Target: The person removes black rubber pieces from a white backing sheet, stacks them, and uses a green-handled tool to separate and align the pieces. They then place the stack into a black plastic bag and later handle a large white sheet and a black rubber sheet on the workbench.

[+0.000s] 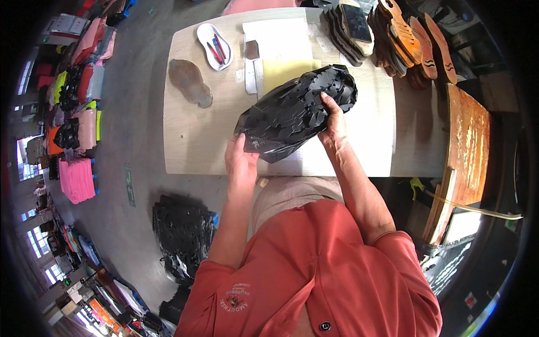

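Observation:
Above the front half of the table (185, 143), I hold a long bundle of glossy black pieces (289, 109), whose surface looks layered and ragged, like thin cut plastic. It lies tilted, its far end pointing up to the right. My left hand (241, 159) grips the near left end, with the thumb on top. My right hand (335, 122) is closed round the right side, with its thumb pressed on the upper face. The fingers under the bundle are hidden. Beneath and behind it are a yellow sheet (286, 70) and white papers (278, 33).
A brown sole-shaped piece (190, 81) and a white sole-shaped tray (209, 35) with pens lie at the table's left. Stacked soles (401, 42) and a phone (356, 23) occupy the back right. A black pile (182, 236) sits on the floor at left; a wooden board (469, 146) stands at right.

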Tool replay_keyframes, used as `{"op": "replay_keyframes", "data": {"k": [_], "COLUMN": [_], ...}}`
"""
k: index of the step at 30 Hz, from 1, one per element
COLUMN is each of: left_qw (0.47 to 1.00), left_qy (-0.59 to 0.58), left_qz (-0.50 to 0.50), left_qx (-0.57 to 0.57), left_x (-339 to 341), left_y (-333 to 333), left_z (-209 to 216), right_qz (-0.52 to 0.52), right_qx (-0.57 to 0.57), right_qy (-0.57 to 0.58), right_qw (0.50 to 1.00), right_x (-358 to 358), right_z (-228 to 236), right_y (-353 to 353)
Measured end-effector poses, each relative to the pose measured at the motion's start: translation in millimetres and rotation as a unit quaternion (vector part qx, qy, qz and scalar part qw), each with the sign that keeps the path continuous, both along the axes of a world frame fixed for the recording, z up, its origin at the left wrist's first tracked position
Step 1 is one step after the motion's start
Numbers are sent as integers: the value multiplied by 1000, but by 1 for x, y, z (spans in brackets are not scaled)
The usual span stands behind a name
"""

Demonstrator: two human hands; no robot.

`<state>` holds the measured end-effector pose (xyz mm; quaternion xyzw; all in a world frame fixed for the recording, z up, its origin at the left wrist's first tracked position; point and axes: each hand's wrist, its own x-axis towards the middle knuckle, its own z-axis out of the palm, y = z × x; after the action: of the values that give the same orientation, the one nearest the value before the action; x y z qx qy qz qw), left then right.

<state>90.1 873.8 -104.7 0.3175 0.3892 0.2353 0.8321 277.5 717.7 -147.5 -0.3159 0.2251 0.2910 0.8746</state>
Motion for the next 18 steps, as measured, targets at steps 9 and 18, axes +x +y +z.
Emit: {"op": "replay_keyframes", "data": {"k": [9,18], "left_qw": [966,856], "left_qy": [149,-46], "left_qz": [72,-231], "left_qx": [198,461], "left_x": [18,7], "left_y": [13,-85], "left_z": [-18,64], "right_qz": [5,6], "right_qx": [-210,-271], "right_qy": [-108,-61], "right_qw": [972,961], "right_x": [-10,-8], "right_z": [-16,-3], "right_y": [-4,12]}}
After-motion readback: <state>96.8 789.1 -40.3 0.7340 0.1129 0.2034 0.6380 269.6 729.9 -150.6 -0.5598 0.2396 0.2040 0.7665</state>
